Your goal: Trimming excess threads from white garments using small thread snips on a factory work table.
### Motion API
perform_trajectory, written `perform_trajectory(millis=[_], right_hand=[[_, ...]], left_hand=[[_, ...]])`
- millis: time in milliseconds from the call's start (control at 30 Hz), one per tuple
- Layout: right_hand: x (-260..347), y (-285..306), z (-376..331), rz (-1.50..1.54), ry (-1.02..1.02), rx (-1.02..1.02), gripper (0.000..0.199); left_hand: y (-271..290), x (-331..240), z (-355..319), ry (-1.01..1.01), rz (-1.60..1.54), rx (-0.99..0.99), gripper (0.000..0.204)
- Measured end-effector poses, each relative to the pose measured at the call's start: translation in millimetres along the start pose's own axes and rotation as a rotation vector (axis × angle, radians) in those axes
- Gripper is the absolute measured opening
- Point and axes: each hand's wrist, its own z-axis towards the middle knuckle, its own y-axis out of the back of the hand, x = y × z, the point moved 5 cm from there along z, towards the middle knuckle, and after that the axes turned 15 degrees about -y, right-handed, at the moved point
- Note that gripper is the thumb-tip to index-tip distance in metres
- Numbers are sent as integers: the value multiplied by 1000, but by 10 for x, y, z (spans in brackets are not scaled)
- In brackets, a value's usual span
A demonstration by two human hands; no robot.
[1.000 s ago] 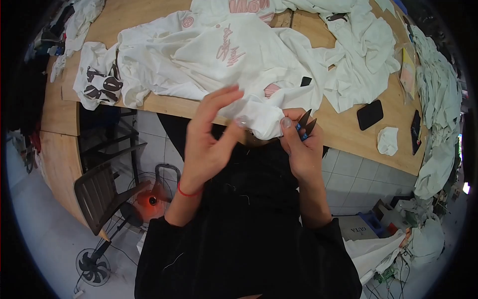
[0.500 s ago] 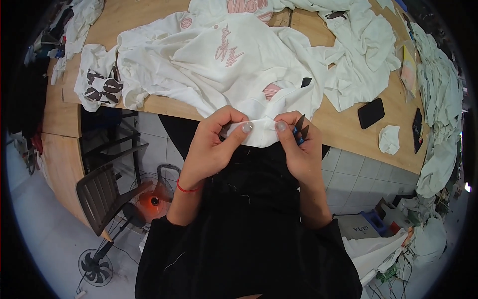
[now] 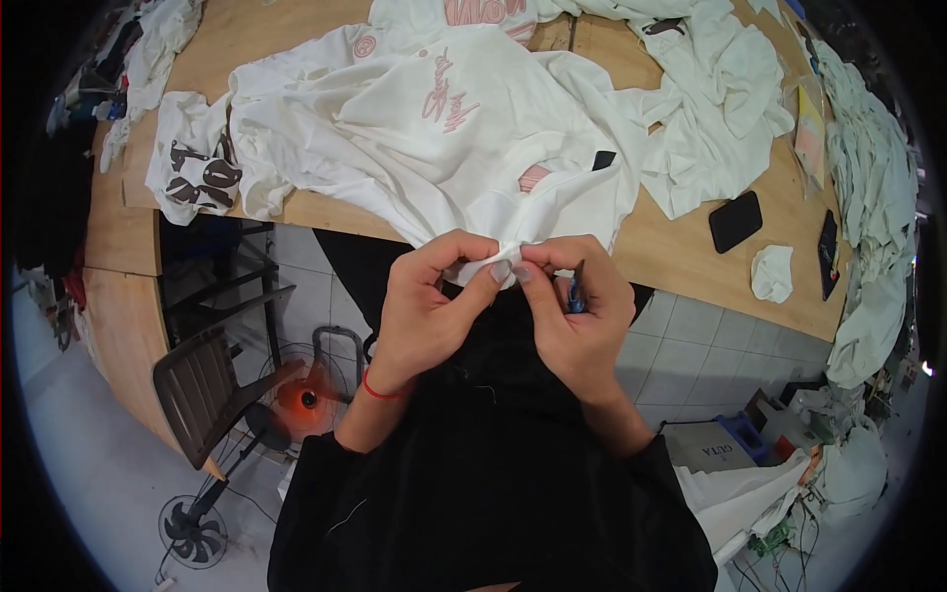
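Note:
A white shirt (image 3: 385,148) with pink lettering lies spread over the table, its near part hanging past the front edge. My left hand (image 3: 424,301) and my right hand (image 3: 587,316) pinch this near part, thumb against fingers, with their thumb tips almost touching. Small thread snips (image 3: 575,293) with blue on them and dark blades are tucked in the curled fingers of my right hand. Most of the snips is hidden behind the fingers. A dark tag (image 3: 604,160) sits by the shirt's neck opening.
On the wooden table (image 3: 671,259) at the right lie a black phone (image 3: 736,222) and a white scrap (image 3: 771,273). More white garments (image 3: 725,118) cover the far right. Lower left stand a brown chair (image 3: 197,390), an orange fan (image 3: 308,399) and a black fan (image 3: 192,531).
My hands have come closer together, bunching the fabric between them. The snips in my right hand have turned, and their blades show less.

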Motion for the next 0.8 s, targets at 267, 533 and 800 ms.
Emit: perform_trajectory(millis=[267, 533, 800], right_hand=[[81, -45, 22, -174, 141, -67, 14], [-179, 50, 64, 302, -250, 92, 12], [164, -16, 17, -207, 119, 7, 20]], left_hand=[[11, -188, 66, -286, 448, 69, 17], [83, -136, 27, -285, 330, 23, 17], [50, -181, 42, -365, 406, 41, 18]])
